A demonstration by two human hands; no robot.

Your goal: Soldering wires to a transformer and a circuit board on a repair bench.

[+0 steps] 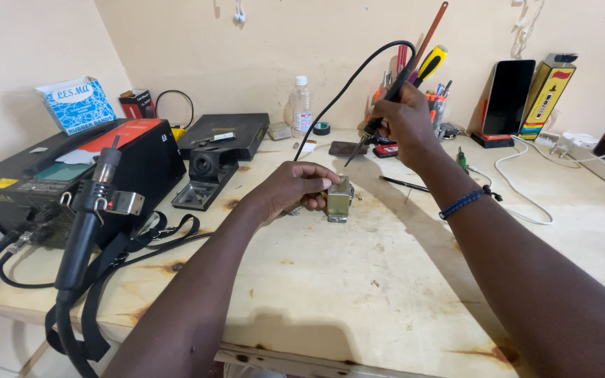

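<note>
My left hand [294,187] grips a small brass-coloured metal block [339,199] and steadies it on the wooden bench [358,280]. My right hand [406,120] is raised behind it and holds a black soldering iron [386,98], tip pointing down and to the left, a little above the bench. The iron's black cable [344,87] arcs up over the hand and drops to the bench. A blue beaded bracelet [462,204] circles my right wrist.
A black rework station [43,182] with a hot-air handle [89,217] in its holder fills the left. A black iron stand [208,175], plastic bottle [301,105], tool cup with screwdrivers [432,77], propped phone [507,94], yellow box [546,94] and white cables [526,182] line the back.
</note>
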